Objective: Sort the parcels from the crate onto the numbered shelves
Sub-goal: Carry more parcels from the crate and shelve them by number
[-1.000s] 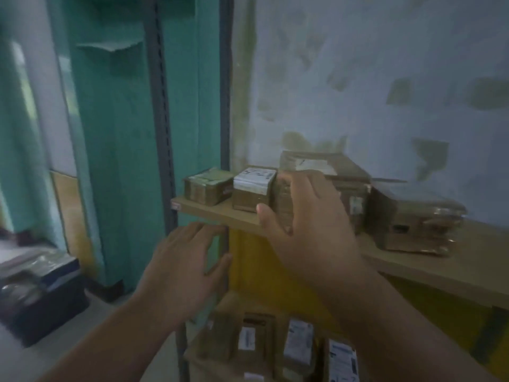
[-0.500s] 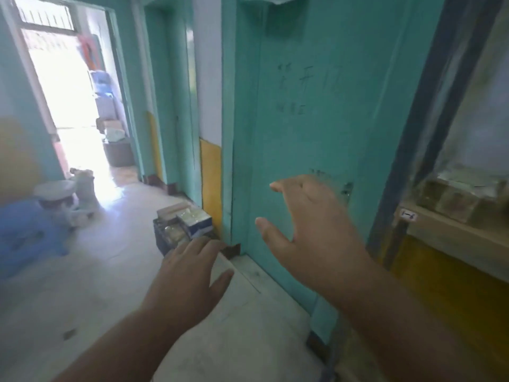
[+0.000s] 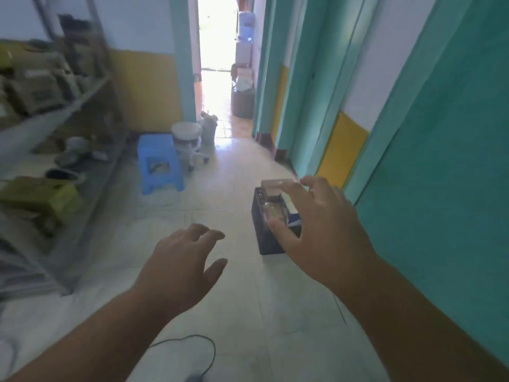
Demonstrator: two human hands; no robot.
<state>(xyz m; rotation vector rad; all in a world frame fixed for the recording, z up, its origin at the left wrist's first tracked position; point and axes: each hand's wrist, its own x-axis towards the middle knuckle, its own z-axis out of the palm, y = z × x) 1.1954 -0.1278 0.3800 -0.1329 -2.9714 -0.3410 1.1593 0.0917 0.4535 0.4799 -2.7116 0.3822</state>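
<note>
My left hand [image 3: 181,268] and right hand [image 3: 319,232] hold nothing; parcels [image 3: 275,199] still wait in the crate [image 3: 264,238].

I see the view has swung left off the shelf with its boxes, past the teal door, and now looks down the corridor. Dark crate [image 3: 264,232] on the floor went from a far-left blur to mid-frame, partly behind the right hand [image 3: 321,230]. That hand has left the shelf parcel, empty, fingers spread. Left hand [image 3: 183,267] now over bare floor. Blue stool [image 3: 159,161] and a left-side rack [image 3: 68,106] have come into view.
</note>
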